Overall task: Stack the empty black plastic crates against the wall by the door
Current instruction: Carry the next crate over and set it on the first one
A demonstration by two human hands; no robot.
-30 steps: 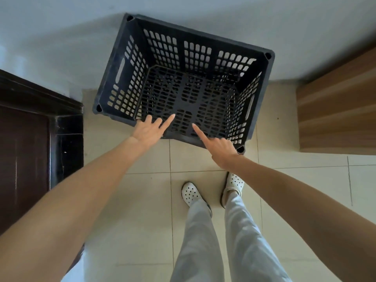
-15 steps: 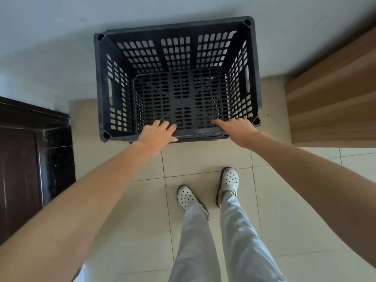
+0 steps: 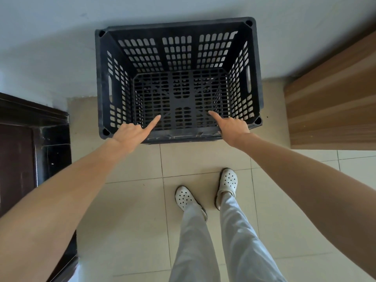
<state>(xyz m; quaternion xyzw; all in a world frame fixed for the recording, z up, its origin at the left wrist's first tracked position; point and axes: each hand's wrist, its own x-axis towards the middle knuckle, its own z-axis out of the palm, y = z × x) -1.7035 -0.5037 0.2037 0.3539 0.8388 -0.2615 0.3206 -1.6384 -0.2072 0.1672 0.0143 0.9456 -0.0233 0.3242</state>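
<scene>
A black plastic crate [image 3: 177, 55] is seen upright and empty, its top open. Its sides and base are pierced with rows of slots, and a handle slot is cut in each short side. Its far long side is set against the pale wall [image 3: 61, 47].

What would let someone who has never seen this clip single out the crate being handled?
Find the pale wall between the dark door and the wooden panel. The crate stands against that wall. It is the only black, slotted, open-topped box in view, and it is empty, with the left hand and right hand at its near rim.
</scene>
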